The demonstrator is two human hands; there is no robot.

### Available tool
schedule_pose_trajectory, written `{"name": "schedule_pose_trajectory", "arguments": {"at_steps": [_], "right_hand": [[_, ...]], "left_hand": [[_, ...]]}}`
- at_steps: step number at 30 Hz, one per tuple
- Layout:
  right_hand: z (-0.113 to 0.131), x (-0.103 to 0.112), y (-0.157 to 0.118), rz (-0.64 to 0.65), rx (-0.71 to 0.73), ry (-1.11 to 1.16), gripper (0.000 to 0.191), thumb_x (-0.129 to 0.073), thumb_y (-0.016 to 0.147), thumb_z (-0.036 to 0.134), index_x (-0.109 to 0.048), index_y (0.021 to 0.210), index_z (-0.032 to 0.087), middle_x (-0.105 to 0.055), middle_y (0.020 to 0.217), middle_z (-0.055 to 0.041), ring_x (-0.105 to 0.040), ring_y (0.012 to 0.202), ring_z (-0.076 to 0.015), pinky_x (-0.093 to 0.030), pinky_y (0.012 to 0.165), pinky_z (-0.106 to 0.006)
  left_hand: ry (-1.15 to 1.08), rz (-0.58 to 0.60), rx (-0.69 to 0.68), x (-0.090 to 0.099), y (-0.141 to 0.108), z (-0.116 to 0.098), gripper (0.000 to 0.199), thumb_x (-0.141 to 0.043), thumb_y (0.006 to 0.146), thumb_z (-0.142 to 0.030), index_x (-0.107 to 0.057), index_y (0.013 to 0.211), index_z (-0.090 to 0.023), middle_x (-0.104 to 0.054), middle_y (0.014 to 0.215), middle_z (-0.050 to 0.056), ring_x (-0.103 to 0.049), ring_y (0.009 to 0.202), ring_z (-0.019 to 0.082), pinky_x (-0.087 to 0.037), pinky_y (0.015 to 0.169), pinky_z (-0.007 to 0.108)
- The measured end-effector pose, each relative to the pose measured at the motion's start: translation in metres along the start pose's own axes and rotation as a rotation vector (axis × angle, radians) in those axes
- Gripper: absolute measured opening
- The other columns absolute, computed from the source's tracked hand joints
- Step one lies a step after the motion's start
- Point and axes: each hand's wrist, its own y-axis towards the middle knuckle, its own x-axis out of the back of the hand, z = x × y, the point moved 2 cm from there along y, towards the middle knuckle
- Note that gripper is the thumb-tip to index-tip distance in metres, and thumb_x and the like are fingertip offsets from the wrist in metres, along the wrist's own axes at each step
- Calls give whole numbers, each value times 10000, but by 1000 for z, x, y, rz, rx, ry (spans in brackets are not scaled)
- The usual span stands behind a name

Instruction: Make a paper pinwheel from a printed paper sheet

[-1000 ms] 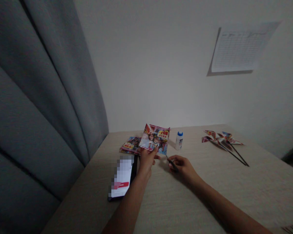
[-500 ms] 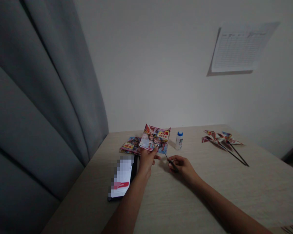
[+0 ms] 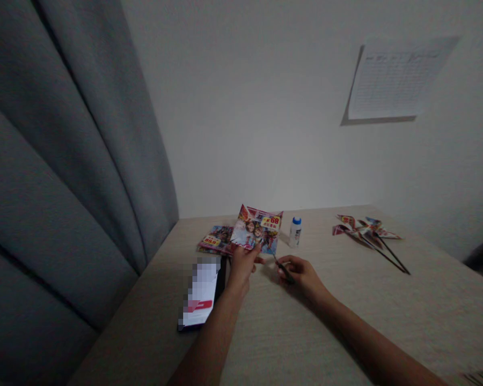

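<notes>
Just now, paper (image 3: 253, 231) nudged slightly R, sitting btwn leaflet pile (image 3: 213, 240) & bottle (image 3: 295, 234); scissors (image 3: 285, 273) barely moved, so cutting seems mid-progress. L hand (image 3: 242, 265) pinches paper's near edge; R hand (image 3: 300, 273) grips scissors, blades at its lower R.

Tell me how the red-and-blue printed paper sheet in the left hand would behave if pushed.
Probably light and floppy: the paper sheet looks thin. The slit in its far edge may let a corner flap. Held near one edge by the left hand, it could swing.
</notes>
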Motion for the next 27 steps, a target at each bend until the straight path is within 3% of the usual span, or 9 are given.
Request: {"name": "schedule_pose_trajectory", "arguments": {"at_steps": [15,27], "right_hand": [[11,-2,-4,11,-6,-19,484,-844,577,487,-672,879,150,-596,558,27,-515,519,-119,-367,535,-255],[3,-2,-1,1,2,50,487,-865,555,459,-675,875,145,-607,540,24,-531,492,-119,-380,522,-252]], "left_hand": [[16,10,-5,-1,-2,0,403,-782,688,-416,-620,941,-148,-706,814,34,-630,453,89,-209,341,150],[4,12,7,-1,-1,2,429,-801,673,-426,-627,950,-149,-716,824,44,-643,462,102,-212,337,149]]}}
